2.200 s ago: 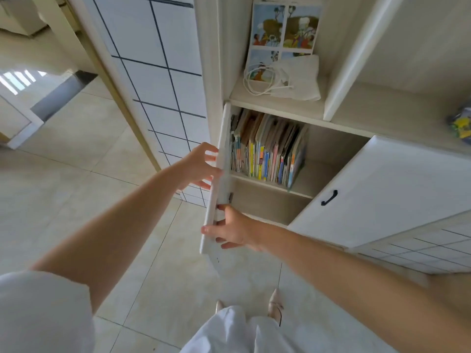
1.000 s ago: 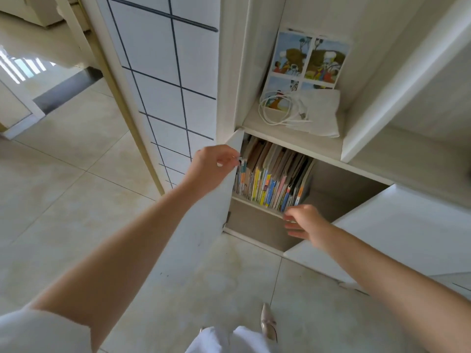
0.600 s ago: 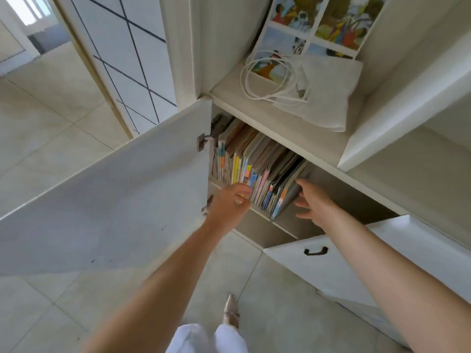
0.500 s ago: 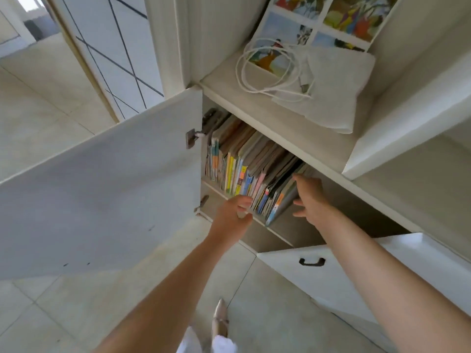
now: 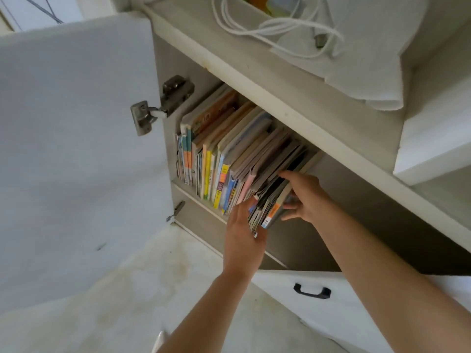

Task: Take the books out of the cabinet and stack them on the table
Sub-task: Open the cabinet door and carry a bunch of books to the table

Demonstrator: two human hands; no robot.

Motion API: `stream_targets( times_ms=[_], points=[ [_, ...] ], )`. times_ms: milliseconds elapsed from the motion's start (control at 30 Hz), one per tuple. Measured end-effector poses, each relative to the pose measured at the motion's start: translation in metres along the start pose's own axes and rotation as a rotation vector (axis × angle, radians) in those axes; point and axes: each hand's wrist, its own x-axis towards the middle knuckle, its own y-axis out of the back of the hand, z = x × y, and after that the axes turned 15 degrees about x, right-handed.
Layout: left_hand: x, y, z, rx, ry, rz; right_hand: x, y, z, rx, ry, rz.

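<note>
A row of thin, colourful books [image 5: 224,159] stands leaning in the open cabinet compartment [image 5: 356,212]. The rightmost bundle of books [image 5: 270,207] sticks out past the shelf edge. My left hand [image 5: 242,238] presses flat against the bundle's left side, fingers reaching up between the books. My right hand [image 5: 303,197] grips the same bundle from the right, thumb on top and fingers under the outermost cover. The table is out of view.
The left cabinet door [image 5: 76,149] stands wide open with its metal hinge [image 5: 163,105] showing. The right door with a black handle [image 5: 312,291] hangs open below my arms. A white cable [image 5: 267,29] and a cloth [image 5: 356,59] lie on the shelf above. Tiled floor [image 5: 127,301] below.
I have leaned in much closer. Both hands have closed on the rightmost books from either side, and that bundle has slid forward out of the row.
</note>
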Motion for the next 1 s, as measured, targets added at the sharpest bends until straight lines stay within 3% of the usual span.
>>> stream_targets(
  times_ms=[233, 367, 800, 1000],
  points=[
    [-0.001, -0.013, -0.01, 0.005, -0.078, 0.024, 0.008, 0.006, 0.008, 0.012, 0.028, -0.026],
    [-0.006, -0.019, -0.006, -0.11, 0.012, -0.061, 0.001, 0.015, 0.008, -0.027, 0.024, -0.041],
    [0.0, -0.048, -0.025, 0.01, -0.094, -0.061, -0.015, 0.02, 0.009, -0.051, 0.09, 0.015],
    [-0.003, -0.054, -0.009, -0.015, 0.022, -0.191, -0.015, 0.021, 0.007, -0.064, 0.084, 0.038]
  ],
)
